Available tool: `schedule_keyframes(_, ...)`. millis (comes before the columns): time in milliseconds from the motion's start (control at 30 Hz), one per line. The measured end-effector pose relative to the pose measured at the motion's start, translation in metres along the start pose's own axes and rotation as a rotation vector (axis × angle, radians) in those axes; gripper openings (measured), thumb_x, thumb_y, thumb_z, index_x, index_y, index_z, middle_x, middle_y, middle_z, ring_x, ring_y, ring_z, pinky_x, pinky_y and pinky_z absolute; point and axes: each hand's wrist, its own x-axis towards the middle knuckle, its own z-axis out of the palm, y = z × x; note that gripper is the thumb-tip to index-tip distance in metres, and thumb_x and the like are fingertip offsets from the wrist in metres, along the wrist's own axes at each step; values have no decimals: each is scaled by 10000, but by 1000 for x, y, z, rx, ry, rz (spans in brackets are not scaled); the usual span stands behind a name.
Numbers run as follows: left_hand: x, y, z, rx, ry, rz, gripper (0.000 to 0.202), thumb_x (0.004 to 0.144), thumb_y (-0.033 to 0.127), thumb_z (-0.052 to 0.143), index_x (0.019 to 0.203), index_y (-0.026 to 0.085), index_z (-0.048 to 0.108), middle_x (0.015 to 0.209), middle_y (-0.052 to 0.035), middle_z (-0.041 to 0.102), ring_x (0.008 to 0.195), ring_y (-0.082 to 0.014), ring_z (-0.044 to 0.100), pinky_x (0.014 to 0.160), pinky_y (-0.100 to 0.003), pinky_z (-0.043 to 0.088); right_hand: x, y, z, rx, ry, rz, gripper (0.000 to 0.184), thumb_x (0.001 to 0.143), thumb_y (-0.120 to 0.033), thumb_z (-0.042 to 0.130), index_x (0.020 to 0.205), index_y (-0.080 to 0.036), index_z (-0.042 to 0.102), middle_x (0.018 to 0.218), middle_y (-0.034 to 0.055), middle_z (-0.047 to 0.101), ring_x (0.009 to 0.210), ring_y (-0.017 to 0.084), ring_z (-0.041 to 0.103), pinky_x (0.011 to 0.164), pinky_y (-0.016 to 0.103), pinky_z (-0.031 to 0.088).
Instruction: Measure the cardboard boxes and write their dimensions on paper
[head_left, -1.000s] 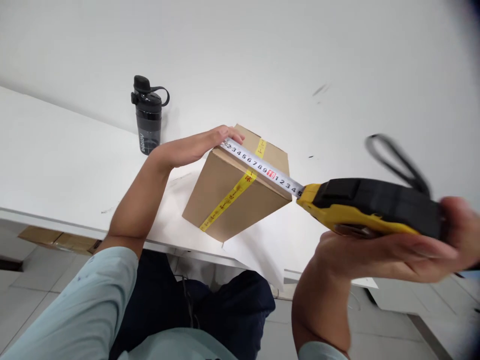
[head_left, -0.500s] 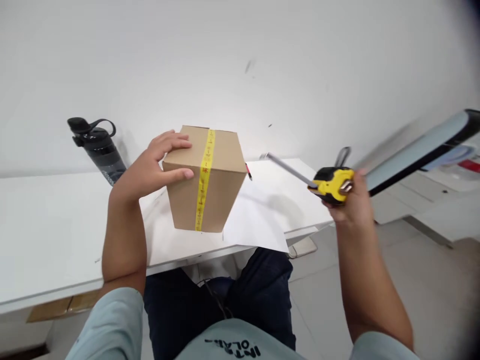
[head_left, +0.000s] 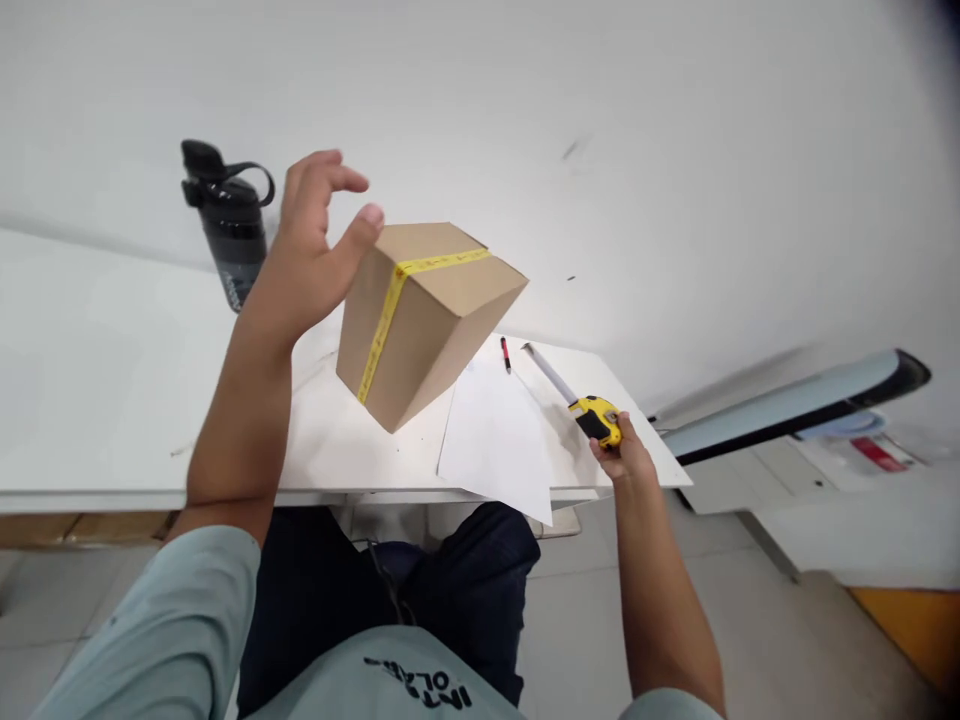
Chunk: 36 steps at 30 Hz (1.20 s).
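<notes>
A brown cardboard box [head_left: 433, 345] with a yellow printed tape strip stands on the white table, turned so that one corner faces me. Just off its upper left edge is my left hand [head_left: 319, 235], fingers apart and curved, holding nothing; whether the thumb brushes the box I cannot tell. My right hand [head_left: 624, 455] grips a yellow and black tape measure [head_left: 598, 420] over the table's right part. A short length of its blade [head_left: 551, 375] sticks out toward the back left, hooked end outermost.
White paper [head_left: 491, 435] lies right of the box, overhanging the front edge of the table [head_left: 112, 400]. A red and black pen [head_left: 505, 355] rests near its top. Behind my left hand stands a dark water bottle [head_left: 232, 225]. A pale panel with a black edge [head_left: 795, 405] juts out at the right.
The box has turned, and my left hand has come off its top, up and left. My right hand has brought the tape measure left and lower, toward the tabletop.
</notes>
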Motion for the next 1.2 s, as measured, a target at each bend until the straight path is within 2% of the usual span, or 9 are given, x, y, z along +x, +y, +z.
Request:
schedule_keyframes(100,-7,11,1,-7,-11,11,612,1014,785,523,1355,280,589,1676,-77,430,1609,-268,334,1345,-540,264,7,6,6,-30,-6,-21,381,1063,-474,636,1264,-151,656,1090,54,695,853,126,673,730,277,611)
schedule_keyframes(233,-15,23,4,123,-77,102,730,1024,823,399,1378,232,641,1641,-142,502,1612,-368,329,1332,-640,223,14,19,12,-52,4,-22,401,1041,-444,675,1323,-160,647,1230,86,686,1012,177,694,858,358,641)
schedule_keyframes(433,-17,21,15,137,-293,189,802,742,910,737,1305,340,689,1735,-45,393,1694,-493,-24,1351,-733,-44,19,33,23,-160,45,-40,422,1035,-448,681,1343,-162,640,1259,94,680,1044,190,696,874,376,646)
schedule_keyframes(533,-16,12,25,109,-335,199,856,685,917,773,1312,343,671,1770,-44,338,1693,-498,-35,1340,-734,-77,25,32,29,-278,73,-23,451,1042,-485,662,1358,-164,633,1260,98,682,1048,195,697,885,388,644)
schedule_keyframes(667,-15,0,37,116,-378,187,894,721,901,760,1390,324,621,1779,-81,301,1693,-505,21,1330,-757,-27,37,27,34,-490,101,-28,455,1038,-488,665,1356,-164,630,1239,94,686,1024,190,698,876,385,642)
schedule_keyframes(867,-10,-12,44,134,-292,150,870,734,822,808,1414,317,610,1782,-102,287,1692,-501,-50,1333,-762,71,48,21,35,-737,63,-87,487,1032,-504,669,1384,-170,626,1306,108,671,1115,221,688,951,439,633)
schedule_keyframes(1033,-4,-27,52,127,-181,174,763,783,722,821,1423,364,610,1759,-58,339,1700,-449,-92,1351,-734,6,49,22,32,-904,29,-140,475,1037,-496,664,1383,-172,629,1318,109,670,1126,220,688,967,440,628)
schedule_keyframes(1133,-5,-22,54,152,-121,223,872,807,758,782,1524,335,524,1766,-88,332,1703,-442,-87,1343,-732,13,41,20,35,-1000,44,-217,468,1034,-486,670,1386,-179,633,1369,116,654,1187,236,672,1017,467,612)
schedule_keyframes(1200,-8,-9,52,182,-91,288,873,831,780,743,1537,321,510,1771,-110,332,1704,-452,-2,1337,-733,58,33,14,38,-1050,58,-280,466,1032,-485,672,1386,-182,637,1392,119,645,1220,245,662,1047,485,598)
